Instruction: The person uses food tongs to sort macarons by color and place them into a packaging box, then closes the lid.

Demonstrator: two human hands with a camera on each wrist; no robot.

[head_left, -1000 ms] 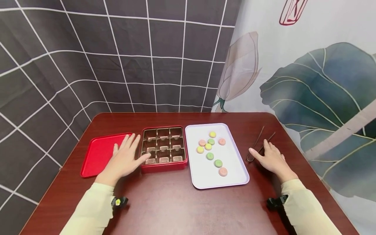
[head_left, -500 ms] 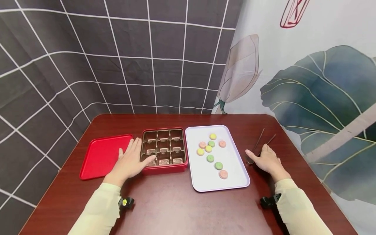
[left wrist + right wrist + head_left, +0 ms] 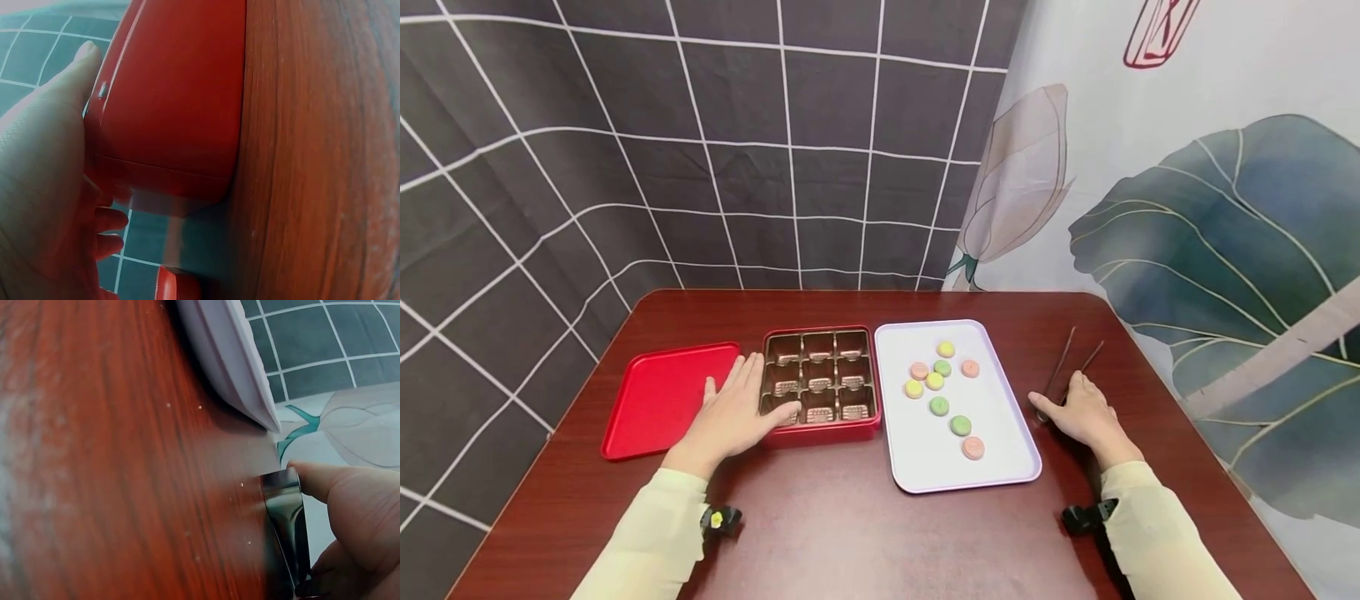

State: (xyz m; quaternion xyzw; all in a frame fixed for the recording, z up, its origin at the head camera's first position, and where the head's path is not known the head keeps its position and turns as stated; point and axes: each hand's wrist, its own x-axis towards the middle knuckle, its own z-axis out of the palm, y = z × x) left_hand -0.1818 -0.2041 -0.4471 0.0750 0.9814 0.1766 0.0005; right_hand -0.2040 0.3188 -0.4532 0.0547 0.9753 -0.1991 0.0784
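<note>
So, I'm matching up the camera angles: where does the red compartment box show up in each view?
Head: the red compartment box sits left of center, between the flat red piece and white tray.
Left wrist: it fills the upper middle, beside the left hand.
Right wrist: not in it.
Shared landmark: the dark cloth with white grid lines appears in all three.

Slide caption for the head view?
Left hand at a square red nine-compartment box, right hand at slender metal tongs; between them, a white rectangular tray of round pastel pieces.
</note>
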